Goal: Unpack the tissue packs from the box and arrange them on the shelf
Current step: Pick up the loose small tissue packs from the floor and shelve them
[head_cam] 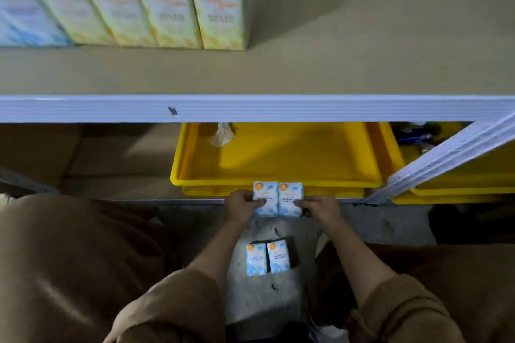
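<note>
Both hands were in on this one: the left hand (pixel 242 205) gripped one outer edge and the right hand (pixel 320 209) gripped the other, fingers curled round a pair of blue tissue packs (pixel 289 198) squeezed side by side between them. Just beyond the fingertips sat the yellow tray (pixel 178 175), its near rim touching or almost touching the packs' far ends. Back towards the wrists, two more blue packs (pixel 255 259) lay on the floor. To carry this well, I judged, the inward squeeze had to stay even so the seam between the two did not buckle, and the pair had to travel level. The lift looked like the tricky bit: above and ahead of the hands ran the white shelf rail (pixel 278 108), jutting out over the tray, so the packs needed to come back before going up. Off to the right hand's side a slanted white brace (pixel 446 159) narrowed that flank. Past the rail, the shelf board (pixel 362 50) lay open to the right of the row of shelved packs (pixel 172 14), with plenty of landing room.
</note>
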`<state>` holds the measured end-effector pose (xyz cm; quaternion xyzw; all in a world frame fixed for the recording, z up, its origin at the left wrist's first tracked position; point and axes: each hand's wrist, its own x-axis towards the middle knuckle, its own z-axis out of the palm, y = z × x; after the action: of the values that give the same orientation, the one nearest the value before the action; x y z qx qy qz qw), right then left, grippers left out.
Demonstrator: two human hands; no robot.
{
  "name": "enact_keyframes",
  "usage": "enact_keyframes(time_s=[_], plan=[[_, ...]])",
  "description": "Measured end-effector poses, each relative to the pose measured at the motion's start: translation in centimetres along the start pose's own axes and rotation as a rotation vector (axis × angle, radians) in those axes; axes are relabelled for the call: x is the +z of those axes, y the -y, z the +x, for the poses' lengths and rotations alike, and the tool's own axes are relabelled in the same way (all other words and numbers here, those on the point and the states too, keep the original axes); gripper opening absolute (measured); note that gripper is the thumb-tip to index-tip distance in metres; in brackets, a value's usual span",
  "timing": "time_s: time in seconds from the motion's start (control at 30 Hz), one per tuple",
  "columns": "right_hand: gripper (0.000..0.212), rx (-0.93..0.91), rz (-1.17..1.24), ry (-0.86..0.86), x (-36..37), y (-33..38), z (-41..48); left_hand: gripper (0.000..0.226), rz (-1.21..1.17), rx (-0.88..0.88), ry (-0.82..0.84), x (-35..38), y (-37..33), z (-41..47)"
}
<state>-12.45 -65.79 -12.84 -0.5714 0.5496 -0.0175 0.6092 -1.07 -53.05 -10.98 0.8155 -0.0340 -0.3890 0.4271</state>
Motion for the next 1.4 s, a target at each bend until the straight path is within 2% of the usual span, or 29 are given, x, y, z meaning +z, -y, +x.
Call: enact_keyframes(time_s=[0.27,0.33,0.43,0.6,0.8,0.87,1.07,1.2,1.3,1.4], plan=[[0.029,-0.115,0.03,-0.03,-4.7,6.4,-7.8,0.039,-0.033,0.168,-0.057,-1.1,-5.2,-7.1],[0.018,-0.132,0.052,-0.032,-6.1,7.8,-9.9,0.04,-0.013,0.25,-0.071,-1.3,-6.3,-8.8],[0.021,-0.193,0.091,-0.03,-8.1,9.8,-12.5,0.041,-0.012,0.373,-0.084,-1.8,-8.0,-11.2],[0.007,-0.32,0.189,0.027,-10.9,13.6,-16.5,0.044,0.021,0.591,-0.157,-3.7,-12.5,-15.0],[0.011,-0.481,0.273,0.085,-12.0,20.0,-17.9,0.032,-0.067,0.785,-0.246,-6.7,-18.9,-16.7],[0.004,-0.505,0.252,0.079,-11.7,22.0,-17.2,0.032,-0.057,0.804,-0.285,-7.2,-20.8,-16.2],[0.011,-0.44,0.06,-0.02,-10.1,25.2,-13.7,0.03,0.037,0.687,-0.308,-7.2,-23.6,-12.6],[0.029,-0.554,-0.267,-0.237,-10.0,25.4,-12.3,0.031,0.329,0.651,-0.327,-6.9,-23.5,-11.4],[0.029,-0.727,-0.419,-0.294,-10.2,25.4,-13.3,0.036,0.528,0.766,-0.385,-7.1,-23.2,-11.5],[0.037,-0.881,-0.663,-0.192,-10.3,25.2,-14.3,0.043,0.655,0.939,-0.279,-7.3,-22.6,-11.7]])
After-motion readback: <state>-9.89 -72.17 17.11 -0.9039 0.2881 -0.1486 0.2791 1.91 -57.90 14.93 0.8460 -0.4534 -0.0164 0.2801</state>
